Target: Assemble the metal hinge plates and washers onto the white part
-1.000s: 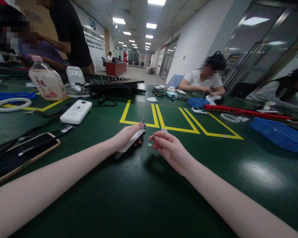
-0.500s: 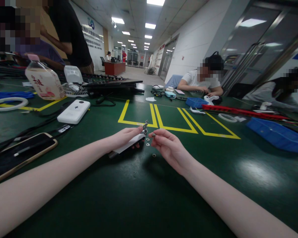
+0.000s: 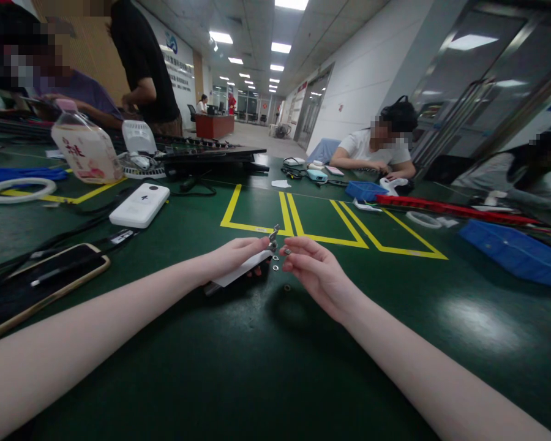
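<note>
My left hand is closed around a dark bar with a white label, held tilted just over the table. From the bar's far end juts a small metal bracket, beside my left thumb. Close by on the right, my right hand pinches a tiny metal nut between thumb and fingertips, apart from the bracket. Small metal rings lie on the green table between the hands. Another ring sits below my right fingers, in shadow. Part of the bar is hidden by my left hand.
To the left are a phone, a white power bank, cables, a tape roll and a drink bottle. A blue tray stands at right. Yellow tape outlines lie ahead; other people sit or stand around the table.
The view has shifted slightly. My right fingers have turned a little with the nut still pinched. My left hand keeps its hold on the bar. The standing person at left has changed posture.
</note>
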{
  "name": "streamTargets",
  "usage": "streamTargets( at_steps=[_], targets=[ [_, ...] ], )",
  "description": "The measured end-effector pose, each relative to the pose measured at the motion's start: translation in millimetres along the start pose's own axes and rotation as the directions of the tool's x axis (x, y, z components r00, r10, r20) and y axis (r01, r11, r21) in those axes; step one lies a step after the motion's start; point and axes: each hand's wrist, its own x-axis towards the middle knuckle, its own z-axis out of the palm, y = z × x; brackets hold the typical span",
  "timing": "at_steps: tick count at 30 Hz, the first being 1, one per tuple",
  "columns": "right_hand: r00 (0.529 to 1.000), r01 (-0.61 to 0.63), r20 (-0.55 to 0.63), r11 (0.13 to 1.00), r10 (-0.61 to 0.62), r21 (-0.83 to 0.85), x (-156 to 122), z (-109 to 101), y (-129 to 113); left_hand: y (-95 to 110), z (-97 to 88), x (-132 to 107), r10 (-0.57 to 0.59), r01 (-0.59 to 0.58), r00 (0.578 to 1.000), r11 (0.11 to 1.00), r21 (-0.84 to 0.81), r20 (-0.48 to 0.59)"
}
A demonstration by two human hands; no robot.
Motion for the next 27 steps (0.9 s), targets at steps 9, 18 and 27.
streamTargets(
  at_steps=[9, 18, 27],
  targets=[
    [0.954, 0.220, -0.074, 0.844, -0.292, -0.490, 3.5, -8.9, 4.4, 4.7, 20.4, -2.9, -0.060, 0.052, 0.994, 0.995, -0.081, -0.092],
    [0.836, 0.393, 0.044, 0.541, -0.547, -0.743, -6.0, 3.4, 1.3, 2.6, 25.7, -2.9, -0.045, 0.038, 0.996, 0.995, -0.095, -0.073],
    [0.807, 0.425, 0.115, 0.433, -0.580, -0.795, -1.8, 3.7, 2.4, 1.7, 28.0, -1.9, -0.002, -0.004, 0.997, 0.996, -0.084, -0.073]
  ],
)
